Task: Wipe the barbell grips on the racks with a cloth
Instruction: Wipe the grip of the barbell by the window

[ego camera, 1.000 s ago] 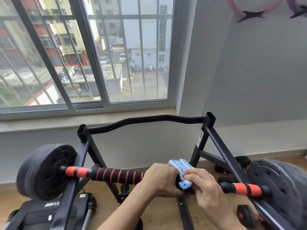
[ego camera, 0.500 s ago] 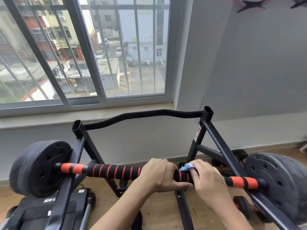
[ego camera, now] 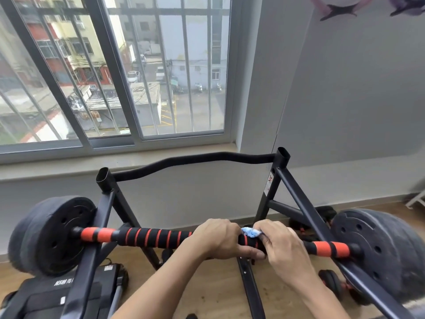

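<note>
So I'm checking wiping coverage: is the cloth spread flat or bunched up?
Bunched: only a small crumpled wad of blue cloth shows under the right hand on the grip.

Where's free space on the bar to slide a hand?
Free: the striped grip between the left rack post and the left hand. Crowded: mid-bar, where the left hand and right hand nearly meet, cloth between them; only a short orange grip remains beside the right plate.

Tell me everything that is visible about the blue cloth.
The cloth is light blue and looks soft and nubby. It is crumpled small, and only a little of it shows. It is pressed on top of the black foam grip of the barbell, under the fingers of the right hand. The left hand grips the bar just beside it.
</note>
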`<state>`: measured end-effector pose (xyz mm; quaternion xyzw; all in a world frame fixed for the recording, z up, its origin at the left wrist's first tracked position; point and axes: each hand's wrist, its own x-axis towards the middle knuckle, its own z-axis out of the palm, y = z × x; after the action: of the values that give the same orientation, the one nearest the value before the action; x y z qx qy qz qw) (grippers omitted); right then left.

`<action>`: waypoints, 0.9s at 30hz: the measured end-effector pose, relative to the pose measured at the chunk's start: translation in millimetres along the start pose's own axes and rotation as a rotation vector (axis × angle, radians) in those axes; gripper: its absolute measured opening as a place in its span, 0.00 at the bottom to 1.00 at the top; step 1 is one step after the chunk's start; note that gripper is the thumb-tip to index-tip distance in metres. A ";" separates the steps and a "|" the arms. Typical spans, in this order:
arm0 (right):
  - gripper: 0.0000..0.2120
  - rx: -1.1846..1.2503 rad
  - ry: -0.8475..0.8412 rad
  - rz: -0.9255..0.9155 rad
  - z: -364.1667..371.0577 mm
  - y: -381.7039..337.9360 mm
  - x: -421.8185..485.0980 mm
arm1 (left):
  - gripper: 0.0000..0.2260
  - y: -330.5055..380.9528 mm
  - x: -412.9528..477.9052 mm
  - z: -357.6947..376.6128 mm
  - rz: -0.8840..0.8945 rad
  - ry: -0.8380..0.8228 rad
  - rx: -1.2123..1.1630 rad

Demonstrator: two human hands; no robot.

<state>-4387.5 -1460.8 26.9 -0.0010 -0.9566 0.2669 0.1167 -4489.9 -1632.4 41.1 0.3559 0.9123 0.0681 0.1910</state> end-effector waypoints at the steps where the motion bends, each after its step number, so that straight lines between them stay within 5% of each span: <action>1: 0.07 0.012 0.000 0.005 -0.9 -0.7 0.0 | 0.38 -1.0 2.2 -2.3 -0.009 -0.055 -0.043; 8: 0.08 -0.005 0.008 0.007 -2.0 -4.9 -0.5 | 0.35 -5.3 13.1 -19.4 -0.019 -0.382 -0.328; 12: 0.10 0.000 -0.020 0.035 -1.4 -12.5 0.3 | 0.18 7.0 -1.7 12.9 0.094 0.161 0.173; 15: 0.11 -0.008 -0.033 0.046 -0.4 -14.3 1.1 | 0.17 12.6 -10.8 38.4 0.092 0.243 0.277; 18: 0.12 -0.003 -0.043 0.074 -1.4 -15.2 1.8 | 0.04 16.1 -4.8 33.4 0.060 0.281 0.269; 23: 0.12 0.038 -0.027 0.101 -5.4 -20.0 4.0 | 0.10 8.9 10.5 18.3 0.037 0.091 0.074; 27: 0.11 0.041 0.002 0.119 -2.7 -24.2 0.3 | 0.15 -1.1 32.8 0.3 -0.010 -0.414 -0.298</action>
<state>-4385.8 -1480.1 41.6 -0.0559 -0.9490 0.2931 0.1015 -4512.5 -1611.0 30.7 0.3256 0.8355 0.1264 0.4243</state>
